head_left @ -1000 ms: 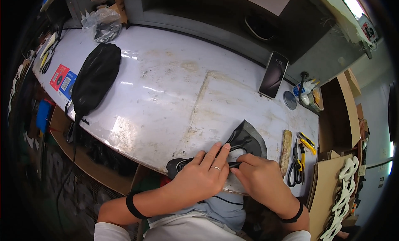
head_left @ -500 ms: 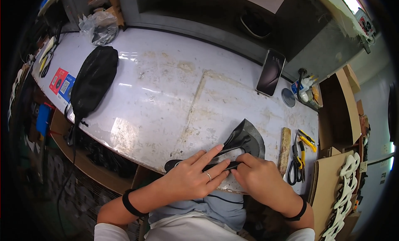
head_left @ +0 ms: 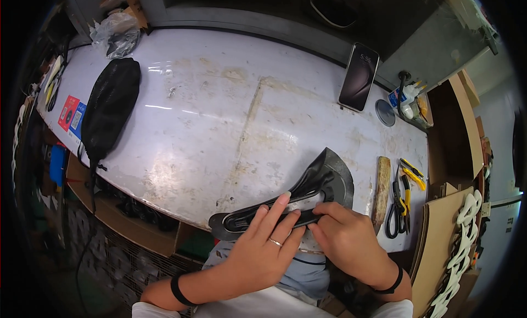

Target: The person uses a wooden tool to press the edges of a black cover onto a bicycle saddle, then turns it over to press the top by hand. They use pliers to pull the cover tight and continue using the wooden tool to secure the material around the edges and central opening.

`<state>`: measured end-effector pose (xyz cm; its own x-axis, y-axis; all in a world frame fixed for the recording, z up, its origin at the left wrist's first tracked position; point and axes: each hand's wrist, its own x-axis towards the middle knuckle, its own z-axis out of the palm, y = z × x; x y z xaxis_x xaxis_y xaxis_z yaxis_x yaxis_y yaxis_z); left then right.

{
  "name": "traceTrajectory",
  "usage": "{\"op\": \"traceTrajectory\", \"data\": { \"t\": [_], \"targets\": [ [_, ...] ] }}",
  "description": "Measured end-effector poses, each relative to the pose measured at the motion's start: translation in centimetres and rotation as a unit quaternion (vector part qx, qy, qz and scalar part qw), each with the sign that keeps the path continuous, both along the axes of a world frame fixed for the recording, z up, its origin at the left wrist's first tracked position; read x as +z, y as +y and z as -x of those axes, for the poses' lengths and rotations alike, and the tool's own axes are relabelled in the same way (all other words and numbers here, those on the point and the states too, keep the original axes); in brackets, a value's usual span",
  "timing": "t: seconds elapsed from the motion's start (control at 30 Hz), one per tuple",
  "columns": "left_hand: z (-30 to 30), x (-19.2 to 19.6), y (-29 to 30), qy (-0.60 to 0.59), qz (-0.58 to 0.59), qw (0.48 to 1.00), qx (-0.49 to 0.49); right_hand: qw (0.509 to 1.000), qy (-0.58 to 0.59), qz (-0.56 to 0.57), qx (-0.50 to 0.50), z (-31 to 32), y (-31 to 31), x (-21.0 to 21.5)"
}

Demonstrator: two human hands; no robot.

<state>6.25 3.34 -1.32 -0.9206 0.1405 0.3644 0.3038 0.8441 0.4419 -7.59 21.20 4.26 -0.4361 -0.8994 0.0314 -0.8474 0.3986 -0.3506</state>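
A black shoe upper (head_left: 338, 178), glossy and looped around an opening, lies at the near edge of the white worktable (head_left: 192, 148). Its broad curved end points away to the right, and its narrow rounded end sticks out past the left fingers. My left hand (head_left: 258, 252), with a ring on one finger, rests across the near strip with fingers stretched out and slightly spread. Just right of it, my right hand (head_left: 351, 235) pinches the strip's near edge between thumb and fingers. The right fingertips are partly hidden.
Right of the upper lie a worn wooden stick (head_left: 381, 192), black-handled scissors (head_left: 392, 224), yellow-handled pliers (head_left: 406, 200) and a yellow cutter (head_left: 414, 178). Farther back are a leaning phone (head_left: 359, 79), a round disc (head_left: 385, 113) and small bottles (head_left: 407, 107). A black pouch (head_left: 111, 107) lies left.
My left hand has slid back toward me, uncovering more of the upper's left end. The right hand keeps its pinch nearly in place. The whole view has tilted slightly.
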Motion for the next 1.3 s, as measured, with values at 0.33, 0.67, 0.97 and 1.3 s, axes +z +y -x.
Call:
{"op": "traceTrajectory", "data": {
  "t": [0.33,0.67,0.97,1.3],
  "targets": [
    [-0.4,-0.4,1.1,-0.010,-0.040,0.999,0.014,0.998,-0.034,0.056,-0.006,-0.1,2.5,-1.4],
    [0.0,-0.4,2.6,-0.044,-0.001,0.998,0.046,0.993,-0.098,0.049,-0.046,0.4,2.5,-1.1],
    [0.0,-1.4,2.9,0.008,0.065,0.996,0.068,0.991,-0.107,0.076,-0.036,0.3,2.7,-1.5],
    [-1.3,0.6,-5.2,-0.014,-0.094,0.989,0.113,0.985,0.098,0.144,-0.012,-3.9,1.5,-3.9]
  ]
}}
